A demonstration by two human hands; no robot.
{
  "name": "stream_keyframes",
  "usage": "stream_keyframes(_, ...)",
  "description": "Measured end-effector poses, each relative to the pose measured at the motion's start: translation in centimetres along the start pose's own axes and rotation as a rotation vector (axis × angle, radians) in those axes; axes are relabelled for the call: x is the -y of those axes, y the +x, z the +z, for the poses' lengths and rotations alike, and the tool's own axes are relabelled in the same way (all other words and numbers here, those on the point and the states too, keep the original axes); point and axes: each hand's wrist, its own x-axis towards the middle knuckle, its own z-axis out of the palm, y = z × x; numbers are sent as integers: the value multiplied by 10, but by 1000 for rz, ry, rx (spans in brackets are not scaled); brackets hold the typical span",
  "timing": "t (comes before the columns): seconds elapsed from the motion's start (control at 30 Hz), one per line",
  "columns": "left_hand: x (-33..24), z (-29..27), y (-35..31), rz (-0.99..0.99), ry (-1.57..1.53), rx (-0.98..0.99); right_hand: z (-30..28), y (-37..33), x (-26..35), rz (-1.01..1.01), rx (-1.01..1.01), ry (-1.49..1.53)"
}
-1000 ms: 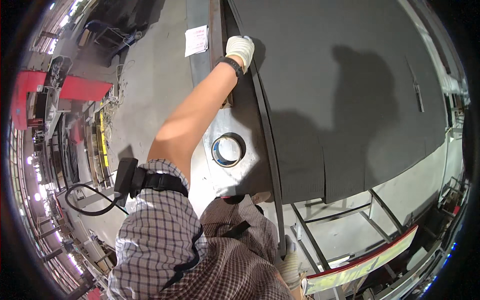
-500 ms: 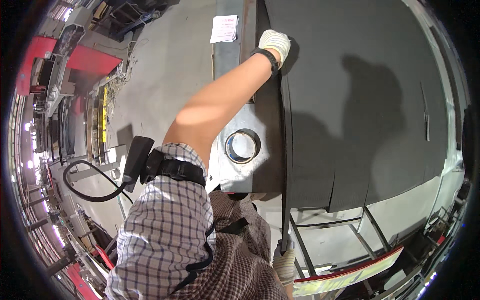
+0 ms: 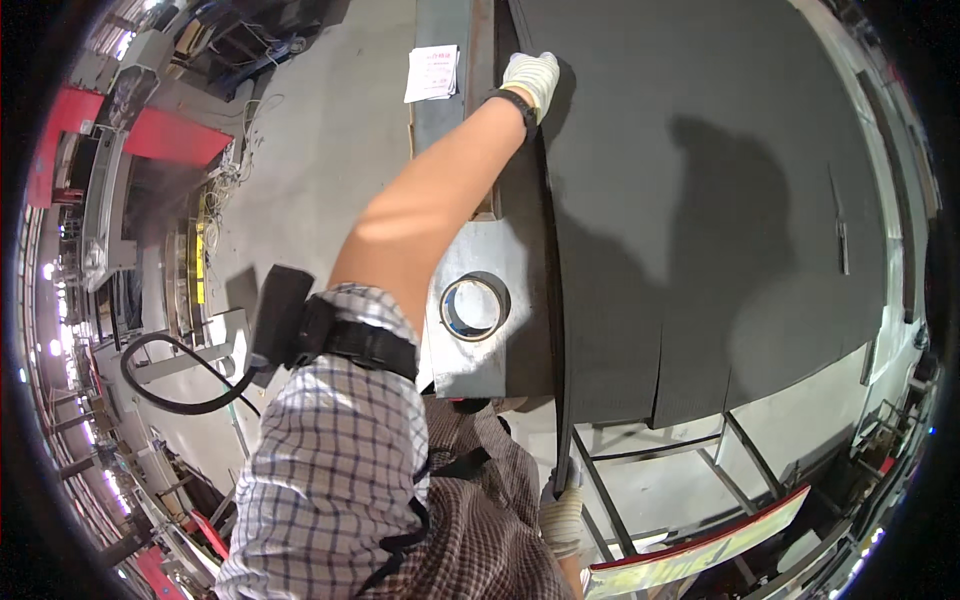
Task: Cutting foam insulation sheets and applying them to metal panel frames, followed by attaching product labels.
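Note:
A long thin dark grey strip (image 3: 563, 425) runs along the left edge of a large dark grey sheet (image 3: 640, 190). My left hand (image 3: 531, 84), in a white glove, is stretched far forward, its fingers closed at the far part of the strip. Low in the view, my right hand (image 3: 562, 508), also gloved, is closed around the strip's near end, which sticks out past the sheet. Part of the right hand is hidden by the strip. A roll of tape (image 3: 446, 309) lies flat on a metal surface (image 3: 470, 368) left of the strip.
Printed papers (image 3: 432, 74) lie on the metal ledge beyond the tape. Below the sheet's near edge stands a dark metal frame (image 3: 601, 492), with a red-edged panel (image 3: 700, 548) beside it. Red machinery (image 3: 178, 136) stands at far left. A short slit marks the sheet's right side.
The whole view has shifted slightly, so most things sit a little further left. Both hands keep their closed grip at the strip.

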Motion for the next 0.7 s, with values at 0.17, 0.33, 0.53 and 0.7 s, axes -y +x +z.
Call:
stream_keyframes(0.17, 49, -33, -97, 843, 50, -193, -10, 7, 20, 70, 6, 22)
stream_keyframes(0.33, 112, -100, -175, 687, 511, 26, -17, 12, 31, 46, 7, 39)
stream_keyframes(0.53, 106, -68, -181, 520, 911, -96, -6, 10, 6, 2, 31, -9)
stream_keyframes(0.7, 121, -28, -228, 661, 813, -173, -10, 12, 13, -40, 27, -46)
